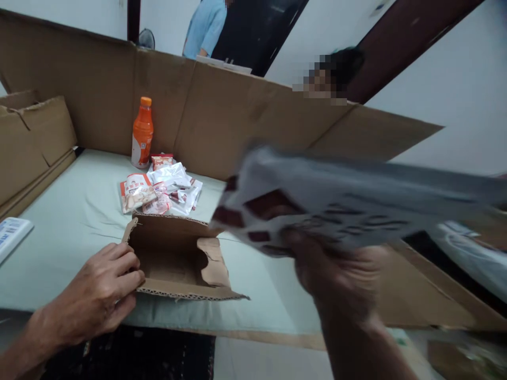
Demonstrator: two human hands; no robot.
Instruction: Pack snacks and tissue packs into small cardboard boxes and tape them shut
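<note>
Brown cardboard makes up the box (170, 237) seen in the head view, open and resting near the cloth's front edge. Left hand (105, 287): grasping the box's left wall, fingers over the rim. Right hand (340, 274): grasping a white pouch (317, 200), raised to the right of the box, thumb against its face. Pouch marking: dark red diamonds and dark lettering, too blurred to read. Bottle (142, 132): orange, white lower label bearing a small square code; wording illegible. Packets (137, 192): printed, characters too small to read. Slab (11, 240) at the left edge: blue print, cut off.

Surface: pale green cloth (99, 182), creased, bordered behind by a cardboard panel (237, 111). Room: pale walls, a fan (146, 39) beyond the panel.

Count: one box, one pouch, one bottle, one slab, one fan, at least four packets, two people (206, 26) behind the panel.
</note>
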